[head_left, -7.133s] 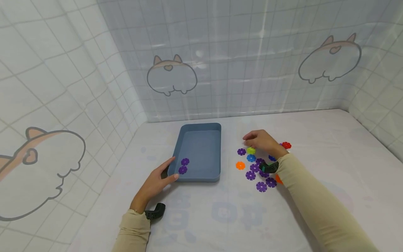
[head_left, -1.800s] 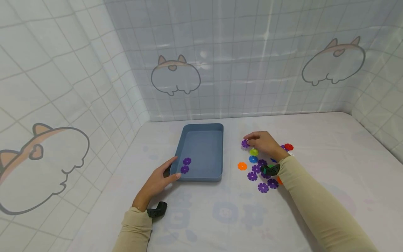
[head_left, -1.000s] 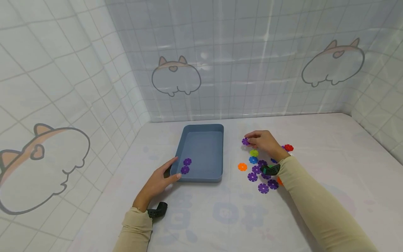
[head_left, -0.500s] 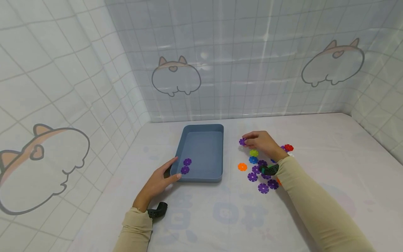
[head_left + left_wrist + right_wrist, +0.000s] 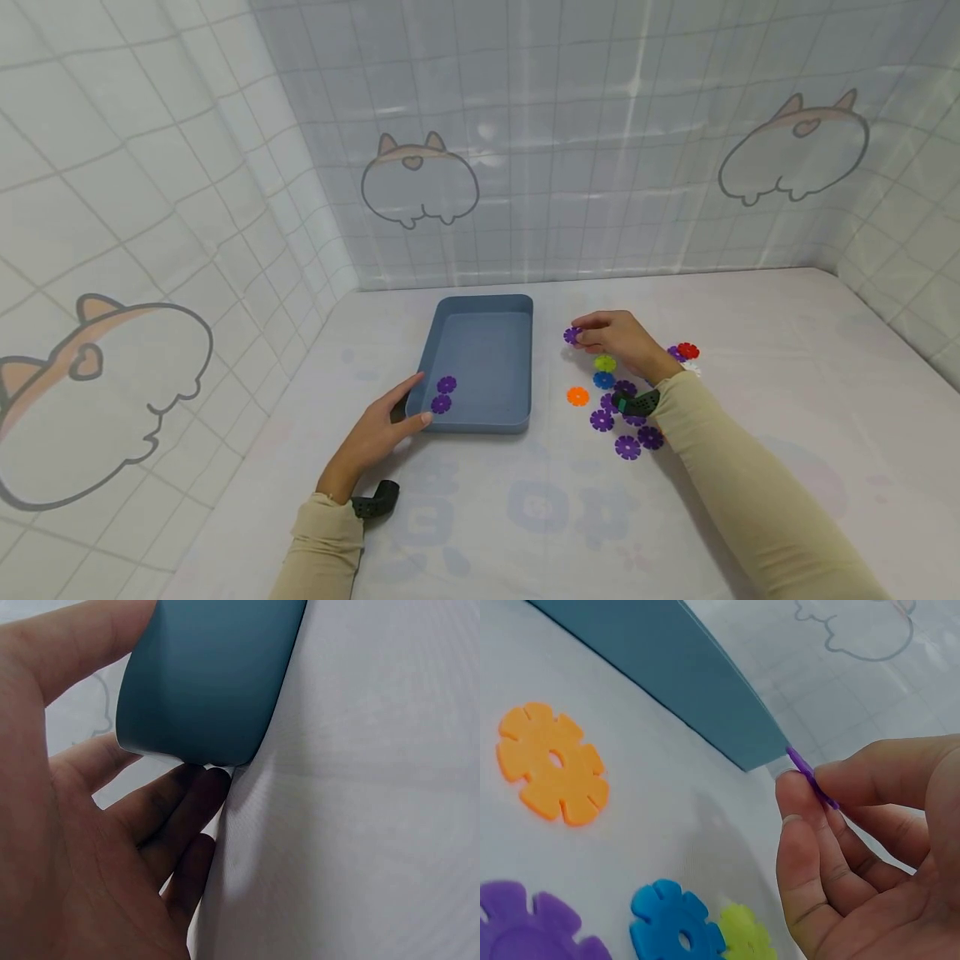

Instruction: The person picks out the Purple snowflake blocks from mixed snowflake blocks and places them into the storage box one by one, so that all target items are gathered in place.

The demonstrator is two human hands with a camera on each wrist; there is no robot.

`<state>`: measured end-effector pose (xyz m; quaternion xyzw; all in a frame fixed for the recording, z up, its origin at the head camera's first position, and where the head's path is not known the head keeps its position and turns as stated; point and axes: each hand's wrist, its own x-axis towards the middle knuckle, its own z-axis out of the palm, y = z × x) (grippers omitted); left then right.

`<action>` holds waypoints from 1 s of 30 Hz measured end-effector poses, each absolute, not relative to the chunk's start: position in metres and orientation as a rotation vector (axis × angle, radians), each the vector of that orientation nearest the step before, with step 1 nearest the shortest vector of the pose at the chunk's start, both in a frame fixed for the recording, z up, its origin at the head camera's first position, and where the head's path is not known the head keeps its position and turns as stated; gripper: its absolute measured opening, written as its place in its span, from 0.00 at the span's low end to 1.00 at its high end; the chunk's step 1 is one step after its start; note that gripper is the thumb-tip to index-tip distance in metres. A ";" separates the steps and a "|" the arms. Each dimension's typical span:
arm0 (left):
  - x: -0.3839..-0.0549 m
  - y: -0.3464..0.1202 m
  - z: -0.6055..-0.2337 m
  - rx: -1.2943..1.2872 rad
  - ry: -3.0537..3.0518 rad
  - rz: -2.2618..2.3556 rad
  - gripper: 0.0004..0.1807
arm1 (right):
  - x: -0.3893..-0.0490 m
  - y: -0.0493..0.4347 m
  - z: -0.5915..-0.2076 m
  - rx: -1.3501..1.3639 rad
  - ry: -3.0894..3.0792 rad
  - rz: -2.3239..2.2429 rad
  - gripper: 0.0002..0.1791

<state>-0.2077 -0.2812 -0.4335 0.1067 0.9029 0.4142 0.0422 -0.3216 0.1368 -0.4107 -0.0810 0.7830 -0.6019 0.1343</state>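
Observation:
In the head view my right hand (image 5: 618, 340) pinches a purple snowflake-shaped disc (image 5: 572, 335) to the right of the blue tray (image 5: 528, 367). The right wrist view shows this purple disc (image 5: 801, 761) edge-on between thumb and fingertips, above the tabletop. My left hand (image 5: 371, 433) holds the tray's near left corner, thumb at the near rim and index finger along the left side. Seen from the left wrist, the other fingers (image 5: 195, 814) lie at the lower edge of the tray (image 5: 210, 682). Two purple discs (image 5: 441, 403) lie inside it, near that corner.
Several purple discs (image 5: 627, 447) lie scattered under and in front of my right forearm. Among them are an orange disc (image 5: 577, 396), a blue disc (image 5: 603, 380) and a yellow-green disc (image 5: 605, 363). A red disc (image 5: 688, 351) lies beyond the wrist. A tiled-pattern curtain (image 5: 570, 150) stands behind the table.
Since the oldest frame, my right hand has picked up a purple disc. Over the last second it has moved a little left with the disc. The left hand stays on the tray.

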 end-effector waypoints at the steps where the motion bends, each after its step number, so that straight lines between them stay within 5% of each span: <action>1: -0.208 -0.281 -0.433 0.327 2.762 1.267 0.44 | -0.322 0.136 -0.410 -0.232 2.262 -1.751 0.22; 30: -0.207 -0.281 -0.433 0.330 2.758 1.265 0.43 | -0.315 0.087 -0.400 -0.220 2.075 -1.946 0.17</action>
